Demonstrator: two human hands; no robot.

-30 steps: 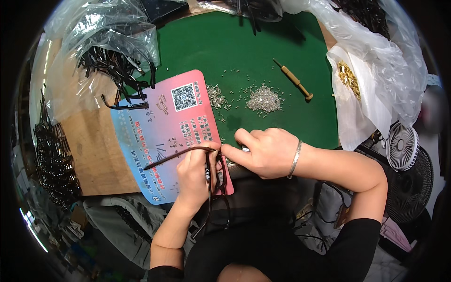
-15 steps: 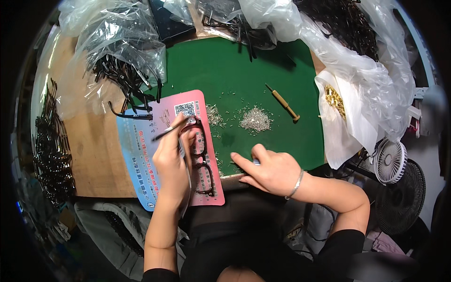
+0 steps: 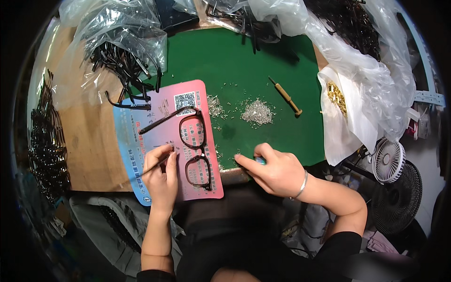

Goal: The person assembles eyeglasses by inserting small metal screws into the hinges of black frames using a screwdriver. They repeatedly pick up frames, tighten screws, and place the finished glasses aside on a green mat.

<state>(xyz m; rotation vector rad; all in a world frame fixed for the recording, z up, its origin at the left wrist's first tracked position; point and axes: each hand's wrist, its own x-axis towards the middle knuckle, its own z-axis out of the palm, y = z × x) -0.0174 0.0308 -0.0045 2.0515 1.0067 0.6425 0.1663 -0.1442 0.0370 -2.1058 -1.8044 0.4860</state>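
Observation:
A dark eyeglass frame (image 3: 205, 136) lies on a pink-and-blue printed card (image 3: 218, 185), with one temple (image 3: 162, 121) spread out to the left from its far end. My left hand (image 3: 161, 176) is closed, pinching a separate slim dark eyeglass temple (image 3: 152, 168) over the card, left of the frame's near lens. To the right, my right hand (image 3: 277, 171) points its index finger down at scattered tiny screws (image 3: 236, 157) by the green mat's front edge. Its other fingers curl round something with a bluish end (image 3: 260, 160), mostly hidden in the palm.
Heaps of small silver screws (image 3: 257, 113) and a brass screwdriver (image 3: 286, 97) lie on the green mat (image 3: 244, 56). Black temples (image 3: 122, 66) spill from a plastic bag at left. Gold-coloured small parts (image 3: 336, 98) rest on white wrapping. A white fan (image 3: 389, 160) stands at right.
My left hand has moved nearer and left, off the attached temple, and now a separate temple shows in its fingers. My right index finger stays among the screws.

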